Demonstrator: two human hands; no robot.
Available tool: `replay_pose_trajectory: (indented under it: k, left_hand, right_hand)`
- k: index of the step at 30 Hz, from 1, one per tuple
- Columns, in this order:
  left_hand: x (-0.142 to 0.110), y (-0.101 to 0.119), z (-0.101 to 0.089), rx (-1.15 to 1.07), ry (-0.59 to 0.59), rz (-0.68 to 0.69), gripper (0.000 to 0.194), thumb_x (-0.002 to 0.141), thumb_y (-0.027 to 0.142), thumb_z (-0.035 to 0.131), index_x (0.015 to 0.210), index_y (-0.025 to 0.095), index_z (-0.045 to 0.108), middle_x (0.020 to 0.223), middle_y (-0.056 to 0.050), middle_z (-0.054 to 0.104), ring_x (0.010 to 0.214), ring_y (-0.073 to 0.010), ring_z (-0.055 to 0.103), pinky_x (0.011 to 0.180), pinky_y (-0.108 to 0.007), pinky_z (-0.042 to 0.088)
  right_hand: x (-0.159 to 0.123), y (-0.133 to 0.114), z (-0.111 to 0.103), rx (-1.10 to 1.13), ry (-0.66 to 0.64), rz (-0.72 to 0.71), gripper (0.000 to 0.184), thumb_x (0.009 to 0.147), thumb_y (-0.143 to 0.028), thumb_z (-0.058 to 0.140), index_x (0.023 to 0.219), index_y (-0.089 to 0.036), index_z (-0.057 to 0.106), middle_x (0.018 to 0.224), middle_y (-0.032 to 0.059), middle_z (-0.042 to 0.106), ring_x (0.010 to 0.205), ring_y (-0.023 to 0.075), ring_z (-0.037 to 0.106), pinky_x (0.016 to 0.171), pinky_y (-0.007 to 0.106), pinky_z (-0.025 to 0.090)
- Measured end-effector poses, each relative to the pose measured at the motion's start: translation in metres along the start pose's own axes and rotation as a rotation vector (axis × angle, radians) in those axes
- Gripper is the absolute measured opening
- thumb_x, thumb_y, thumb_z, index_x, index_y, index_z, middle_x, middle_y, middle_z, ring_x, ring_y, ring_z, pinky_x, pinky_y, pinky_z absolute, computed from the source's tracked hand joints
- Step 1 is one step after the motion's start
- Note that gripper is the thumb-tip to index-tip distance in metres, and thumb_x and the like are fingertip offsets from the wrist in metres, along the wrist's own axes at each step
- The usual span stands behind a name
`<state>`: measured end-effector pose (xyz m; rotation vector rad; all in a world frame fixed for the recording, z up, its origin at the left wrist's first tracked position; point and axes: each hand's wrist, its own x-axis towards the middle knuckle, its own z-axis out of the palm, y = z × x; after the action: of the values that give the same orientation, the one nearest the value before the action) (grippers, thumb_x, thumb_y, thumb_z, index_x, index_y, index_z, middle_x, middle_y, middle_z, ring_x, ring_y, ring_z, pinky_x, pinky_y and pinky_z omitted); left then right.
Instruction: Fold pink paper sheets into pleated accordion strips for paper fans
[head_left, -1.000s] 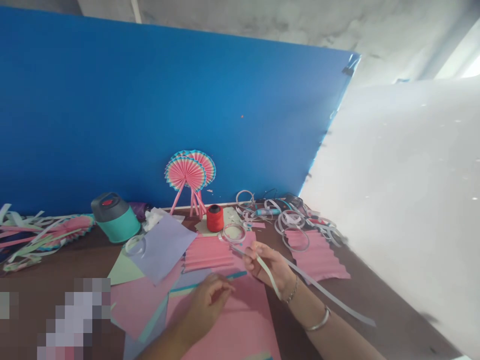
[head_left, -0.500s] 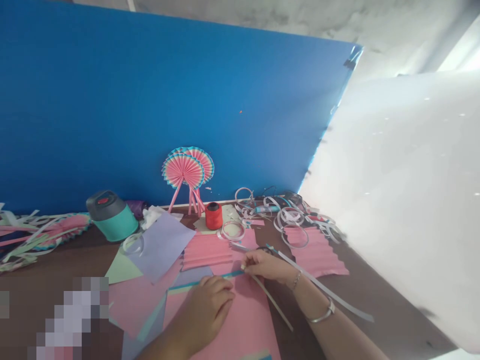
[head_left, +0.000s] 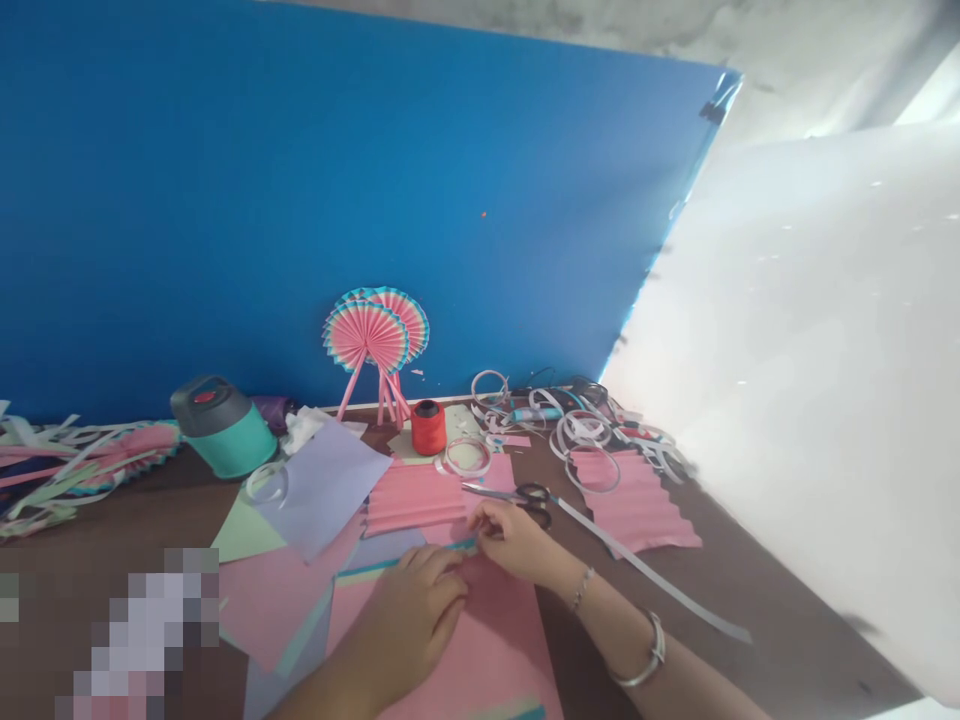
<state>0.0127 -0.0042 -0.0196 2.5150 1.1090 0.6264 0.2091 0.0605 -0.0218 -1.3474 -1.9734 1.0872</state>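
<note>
A sheet of pink paper (head_left: 502, 620) with blue and cream bands along its far edge lies in front of me. My left hand (head_left: 416, 610) rests on it, fingers laid over the banded edge. My right hand (head_left: 506, 538) is at the far right of that edge, thumb and fingers pinched together. What they hold is hidden. A pair of scissors (head_left: 531, 492) with black handles lies just beyond my right hand. Pleated pink paper (head_left: 416, 497) is behind the sheet, and a long white strip (head_left: 660, 580) runs to the right.
Two pink fans (head_left: 366, 340) stand against the blue board (head_left: 225, 200). A red thread spool (head_left: 428, 430), a teal jug (head_left: 229, 435), a purple sheet (head_left: 330, 485), more pleated pink paper (head_left: 637, 500) and curled white strips (head_left: 581, 430) lie around the brown table (head_left: 750, 560).
The narrow cream strip that hung from my right hand no longer shows. My right hand has moved slightly left along the edge, uncovering the scissors. My left hand stays in place.
</note>
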Motion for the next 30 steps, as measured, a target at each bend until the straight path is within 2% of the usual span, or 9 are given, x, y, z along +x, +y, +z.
replay_pose_trajectory:
  k: [4, 9, 30]
  left_hand:
    - [0.0, -0.001, 0.001, 0.003, -0.004, -0.009, 0.02, 0.09, 0.015, 0.044, 0.094, 0.023, 0.062, 0.11, -0.005, 0.06, 0.1, -0.0206, 0.053, 0.088, -0.038, 0.044]
    - [0.001, 0.0, -0.001, 0.006, -0.006, -0.011, 0.02, 0.09, 0.015, 0.044, 0.094, 0.024, 0.061, 0.11, -0.005, 0.06, 0.098, -0.0205, 0.053, 0.087, -0.038, 0.044]
    - [0.001, 0.002, -0.004, 0.035, -0.011, -0.009, 0.021, 0.091, 0.015, 0.042, 0.093, 0.023, 0.062, 0.108, -0.004, 0.06, 0.096, -0.0199, 0.052, 0.086, -0.037, 0.043]
  right_hand:
    - [-0.001, 0.0, 0.005, -0.029, 0.1, 0.005, 0.025, 0.06, -0.001, 0.046, 0.076, -0.016, 0.057, 0.059, -0.0047, 0.053, 0.058, 0.0111, 0.051, 0.056, 0.02, 0.036]
    - [-0.001, 0.003, 0.008, -0.067, 0.14, 0.004, 0.024, 0.061, -0.001, 0.046, 0.076, -0.016, 0.056, 0.063, -0.0026, 0.055, 0.062, 0.0131, 0.053, 0.06, 0.022, 0.038]
    - [-0.001, 0.004, 0.01, -0.005, 0.15, -0.017, 0.024, 0.06, -0.001, 0.046, 0.074, -0.017, 0.056, 0.066, -0.0027, 0.054, 0.063, 0.0122, 0.05, 0.061, 0.021, 0.038]
